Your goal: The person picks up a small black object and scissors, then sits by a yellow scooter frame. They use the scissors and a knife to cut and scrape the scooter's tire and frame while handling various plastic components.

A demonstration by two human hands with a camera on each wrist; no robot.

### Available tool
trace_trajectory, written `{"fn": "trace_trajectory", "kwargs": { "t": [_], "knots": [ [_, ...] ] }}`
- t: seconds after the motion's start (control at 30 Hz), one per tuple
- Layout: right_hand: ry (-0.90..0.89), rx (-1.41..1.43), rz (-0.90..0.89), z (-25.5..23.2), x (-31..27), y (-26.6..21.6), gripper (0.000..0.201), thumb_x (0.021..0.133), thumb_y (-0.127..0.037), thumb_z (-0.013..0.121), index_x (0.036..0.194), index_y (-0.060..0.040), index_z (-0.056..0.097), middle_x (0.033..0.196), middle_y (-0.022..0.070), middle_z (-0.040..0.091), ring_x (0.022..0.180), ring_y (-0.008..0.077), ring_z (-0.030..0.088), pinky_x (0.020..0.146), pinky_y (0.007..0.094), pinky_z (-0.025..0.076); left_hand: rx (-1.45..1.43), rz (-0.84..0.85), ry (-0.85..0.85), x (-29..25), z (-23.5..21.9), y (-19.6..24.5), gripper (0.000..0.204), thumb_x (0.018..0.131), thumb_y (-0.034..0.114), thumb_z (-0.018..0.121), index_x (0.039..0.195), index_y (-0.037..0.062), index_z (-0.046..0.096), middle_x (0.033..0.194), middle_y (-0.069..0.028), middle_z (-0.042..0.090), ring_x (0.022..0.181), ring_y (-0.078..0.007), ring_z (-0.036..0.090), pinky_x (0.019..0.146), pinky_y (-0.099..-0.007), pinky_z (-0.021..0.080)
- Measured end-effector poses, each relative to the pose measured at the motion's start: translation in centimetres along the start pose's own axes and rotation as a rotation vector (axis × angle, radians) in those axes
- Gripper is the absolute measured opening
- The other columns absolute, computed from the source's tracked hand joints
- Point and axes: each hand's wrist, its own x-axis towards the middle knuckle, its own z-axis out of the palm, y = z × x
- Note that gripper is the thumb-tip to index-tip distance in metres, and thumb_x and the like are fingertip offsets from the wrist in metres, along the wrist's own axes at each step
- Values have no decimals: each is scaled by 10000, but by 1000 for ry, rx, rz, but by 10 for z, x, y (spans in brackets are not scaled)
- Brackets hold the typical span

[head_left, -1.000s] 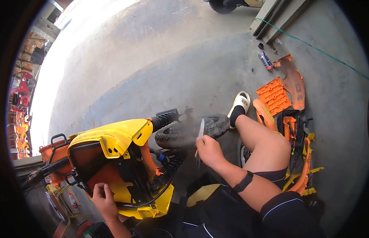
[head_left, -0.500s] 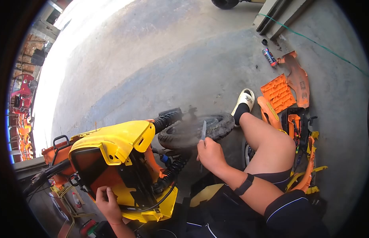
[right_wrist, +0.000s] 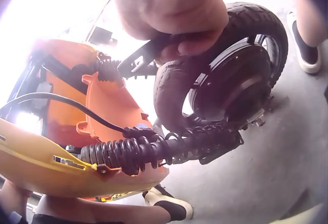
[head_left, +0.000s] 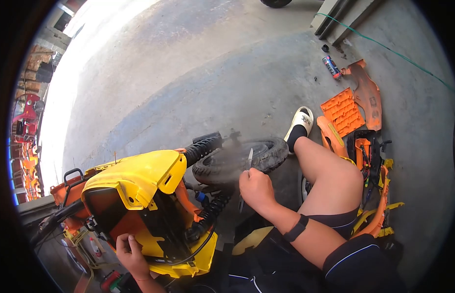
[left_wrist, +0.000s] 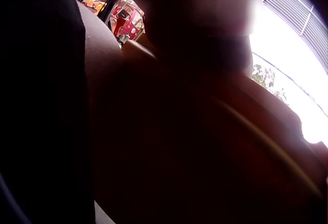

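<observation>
In the head view my right hand grips a thin tool, its pale blade pointing up beside the black tyre. A dark end of the tool shows below the fist. The right wrist view shows my fingers curled round the dark tool, near the tyre and coil spring. My left hand, fingers loosely bent, lies by the lower edge of the yellow body panel, with no held thing visible. The left wrist view is mostly dark and blurred.
Orange panels, a spray can and black and orange parts lie on the floor at the right, beyond my bent leg. A green cord crosses the upper right. A red vehicle stands far left.
The head view has shifted slightly, moving the floor parts rightward in it. My right hand and the tool have moved slightly left relative to the tyre. My left hand stays by the yellow panel.
</observation>
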Motion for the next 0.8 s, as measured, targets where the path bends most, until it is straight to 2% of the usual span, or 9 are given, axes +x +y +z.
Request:
{"fn": "trace_trajectory", "kwargs": {
  "t": [0.2, 0.27, 0.37, 0.5, 0.6, 0.7, 0.8],
  "knots": [
    [-2, 110, 32, 8, -11, 7, 368, 948, -253, 486, 786, 51, 615, 767, 307, 650, 771, 518, 634, 751, 571, 498, 30, -9, -11, 1, -2, 1, 115, 995, 89, 539, 925, 4, 570, 725, -5, 529, 627, -66, 493, 568, -223, 379],
    [49, 14, -32, 6, -3, 4, 362, 949, -255, 491, 776, 44, 599, 760, 306, 649, 766, 517, 636, 752, 576, 497, 9, 1, 8, 1, 0, 0, 110, 993, 84, 531, 929, 4, 571, 719, -5, 526, 625, -65, 492, 568, -222, 377],
    [10, 105, 17, 3, -2, 3, 358, 949, -249, 492, 771, 42, 602, 762, 308, 649, 766, 517, 638, 754, 577, 499, -5, 6, 9, -1, -1, 2, 110, 992, 82, 520, 937, 3, 574, 708, -5, 523, 623, -65, 491, 569, -222, 372],
    [-34, 86, 17, 7, -16, 5, 358, 956, -243, 481, 809, 59, 606, 777, 315, 649, 777, 519, 637, 756, 571, 502, -21, 0, 25, 1, -1, -1, 115, 993, 85, 517, 941, 4, 580, 697, -9, 521, 622, -65, 484, 575, -224, 368],
    [-22, 107, -33, 7, -10, 6, 361, 962, -247, 476, 817, 63, 592, 780, 319, 644, 786, 523, 634, 763, 570, 497, 4, 6, 15, 2, -1, 2, 116, 997, 87, 516, 943, 7, 582, 700, -7, 523, 617, -62, 483, 572, -221, 369],
    [-25, 150, 32, 7, -18, 0, 364, 963, -248, 477, 818, 64, 596, 785, 326, 640, 792, 524, 632, 767, 568, 493, 7, 30, 8, 2, -1, 5, 118, 1000, 92, 517, 946, 10, 582, 695, -6, 522, 616, -60, 484, 569, -220, 369],
    [-24, 192, 25, 15, -23, 8, 363, 963, -243, 478, 806, 65, 591, 779, 325, 636, 793, 522, 628, 762, 563, 491, -9, 10, 11, 1, -1, 2, 119, 1001, 89, 518, 947, 6, 583, 688, -4, 521, 619, -59, 484, 569, -223, 369]
  ]
}}
